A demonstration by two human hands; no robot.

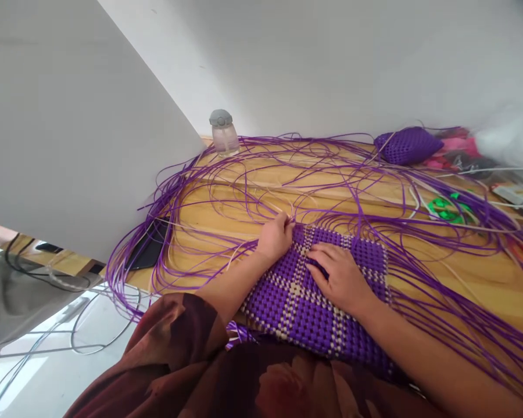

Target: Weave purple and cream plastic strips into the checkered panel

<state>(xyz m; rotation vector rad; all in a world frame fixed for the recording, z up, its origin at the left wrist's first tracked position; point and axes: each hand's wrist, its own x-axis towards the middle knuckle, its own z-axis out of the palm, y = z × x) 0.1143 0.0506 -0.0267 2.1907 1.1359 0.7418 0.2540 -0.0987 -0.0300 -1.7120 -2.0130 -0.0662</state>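
Observation:
A purple woven mat [309, 316] with cream bands crossing it lies on the wooden table, close against my body. Long loose purple strands [440, 310] and some cream ones fan out from its far and side edges. At the far left corner of the weave, my left hand [276, 238] is closed, pinching a cream strand [292, 216] between thumb and fingers. My right hand [340, 277] rests on top of the mat with its fingers slightly bent and apart, holding nothing that I can see.
A clear bottle with a grey lid [225, 136] stands at the back by the wall. A dark flat object [150, 247] lies under strands at the left. To the right are a purple woven piece [407, 145], a green item [451, 208] and plastic bags [512, 139].

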